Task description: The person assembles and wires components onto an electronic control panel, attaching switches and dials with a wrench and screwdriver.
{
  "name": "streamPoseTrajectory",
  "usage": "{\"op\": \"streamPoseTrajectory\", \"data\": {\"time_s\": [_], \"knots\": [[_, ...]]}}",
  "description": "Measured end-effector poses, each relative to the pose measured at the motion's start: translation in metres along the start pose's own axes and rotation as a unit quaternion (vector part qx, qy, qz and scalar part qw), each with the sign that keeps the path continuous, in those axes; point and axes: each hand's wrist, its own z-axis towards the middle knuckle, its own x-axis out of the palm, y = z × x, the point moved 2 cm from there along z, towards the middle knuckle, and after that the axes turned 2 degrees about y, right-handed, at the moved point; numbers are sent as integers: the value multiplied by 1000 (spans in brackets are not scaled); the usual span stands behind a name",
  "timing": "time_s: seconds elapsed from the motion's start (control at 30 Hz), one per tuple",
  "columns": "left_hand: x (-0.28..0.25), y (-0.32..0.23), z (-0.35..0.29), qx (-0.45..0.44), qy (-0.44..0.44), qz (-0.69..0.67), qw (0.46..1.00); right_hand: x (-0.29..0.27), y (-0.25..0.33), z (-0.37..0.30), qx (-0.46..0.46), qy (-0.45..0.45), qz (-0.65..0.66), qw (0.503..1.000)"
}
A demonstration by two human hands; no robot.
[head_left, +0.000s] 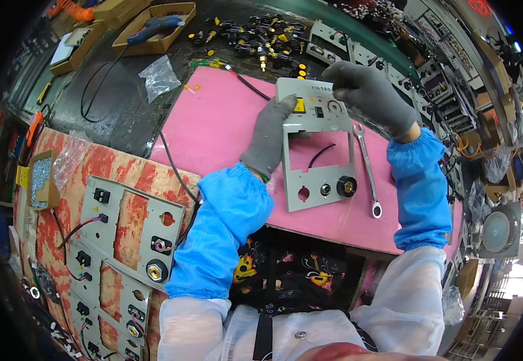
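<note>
A grey metal front panel with a large rectangular cutout is held tilted above the pink mat. My left hand, in a grey glove, grips its left edge, thumb on the front beside a yellow label. At the panel's upper right corner is my gloved right hand, its fingers curled; whatever they pinch is hidden. The panel bears a black rocker switch, a round dial and, low down, a black round socket. A combination wrench lies on the mat just right of the panel.
The pink mat covers the bench. More grey panels with wired switches lie at the left. Black connectors are heaped at the back, beside a cardboard box with a blue-handled tool. A box of small screws stands far left.
</note>
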Motion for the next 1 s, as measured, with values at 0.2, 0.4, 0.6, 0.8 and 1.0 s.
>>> {"op": "streamPoseTrajectory", "data": {"time_s": [0.2, 0.4, 0.6, 0.8, 1.0], "knots": [[0, 3, 2, -6, -3, -18, 1000, 3, -13, 1, 9, 8, -33, 999], [-1, 3, 1, -10, 3, -14, 1000, 15, -12, 4, -22, 25, -80, 996], [5, -2, -1, 0, -4, -18, 1000, 20, -12, 3, -87, 4, -138, 987], [3, -4, 0, 9, 13, 1, 1000, 28, -13, 5, -179, -20, -256, 950], [4, -2, 0, 18, 9, 4, 1000, 35, -5, 2, -151, 6, -384, 911]]}}
